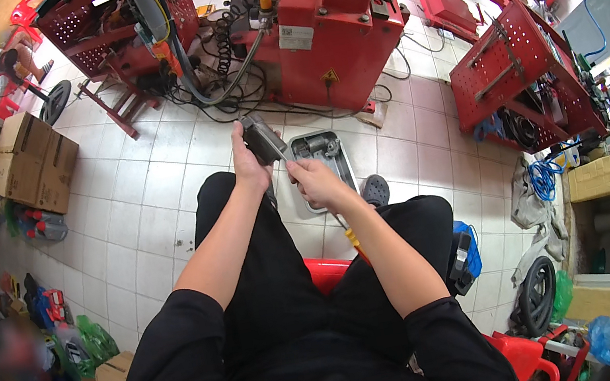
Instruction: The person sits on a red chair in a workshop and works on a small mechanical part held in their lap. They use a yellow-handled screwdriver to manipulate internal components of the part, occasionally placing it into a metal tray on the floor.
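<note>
My left hand (250, 163) is wrapped round a grey, blocky metal part (261, 137) with a finned or ridged side, held above the floor in front of my knees. At its lower right corner, my right hand (313, 182) pinches the thin metal shaft of what looks like a long screwdriver, its tip at the part. The screwdriver's yellow and red handle (353, 239) shows beside my right forearm. Just beyond my right hand, a metal tray (349, 172) on the floor holds several grey metal parts (319, 144).
Ahead stands a red machine (331, 33) with hoses and cables around its base. A red perforated cart (496, 78) is at the right, cardboard boxes (34, 163) at the left. A red stool (327, 271) shows between my legs. A tyre (539, 295) lies at lower right.
</note>
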The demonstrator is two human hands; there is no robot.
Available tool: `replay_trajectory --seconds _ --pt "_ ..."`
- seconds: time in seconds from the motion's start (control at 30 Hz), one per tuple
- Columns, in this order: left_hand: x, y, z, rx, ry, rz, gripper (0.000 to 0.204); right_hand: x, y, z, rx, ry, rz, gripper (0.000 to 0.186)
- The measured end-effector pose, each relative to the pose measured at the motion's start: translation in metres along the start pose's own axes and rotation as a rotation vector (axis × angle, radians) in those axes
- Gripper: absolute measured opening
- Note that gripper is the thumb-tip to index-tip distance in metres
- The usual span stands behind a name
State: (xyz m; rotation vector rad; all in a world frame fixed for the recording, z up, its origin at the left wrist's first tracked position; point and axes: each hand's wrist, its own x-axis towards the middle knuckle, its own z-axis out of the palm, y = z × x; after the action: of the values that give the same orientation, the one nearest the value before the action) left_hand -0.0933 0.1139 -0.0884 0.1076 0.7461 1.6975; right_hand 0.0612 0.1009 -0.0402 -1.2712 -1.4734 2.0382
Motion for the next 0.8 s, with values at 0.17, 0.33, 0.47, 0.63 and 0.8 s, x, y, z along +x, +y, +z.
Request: replay_trajectory --seconds 0.17,0.33,0.47,0.63,0.8 --pt "0.01 0.005 -0.01 -0.122 0.093 0.062 0.044 -0.006 -0.007 -0.038 -0.47 0.344 -0.393 0.037" --pt "0.007 0.004 -0.009 -0.162 -0.007 -0.005 0.043 -0.008 0.0 -0.077 -0.629 0.485 -0.176 0.034" --pt "0.008 0.001 -0.009 -0.091 0.018 -0.032 0.048 0.005 0.049 -0.105 -0.74 0.255 0.266 0.034" --pt "-0.002 0.007 -0.002 -0.027 0.017 -0.146 0.062 0.016 0.081 -0.097 -0.97 -0.094 0.521 0.024" --pt "-0.013 0.011 0.012 -0.014 0.075 -0.229 0.068 0.024 0.076 -0.093 -0.78 0.032 0.575 0.018"
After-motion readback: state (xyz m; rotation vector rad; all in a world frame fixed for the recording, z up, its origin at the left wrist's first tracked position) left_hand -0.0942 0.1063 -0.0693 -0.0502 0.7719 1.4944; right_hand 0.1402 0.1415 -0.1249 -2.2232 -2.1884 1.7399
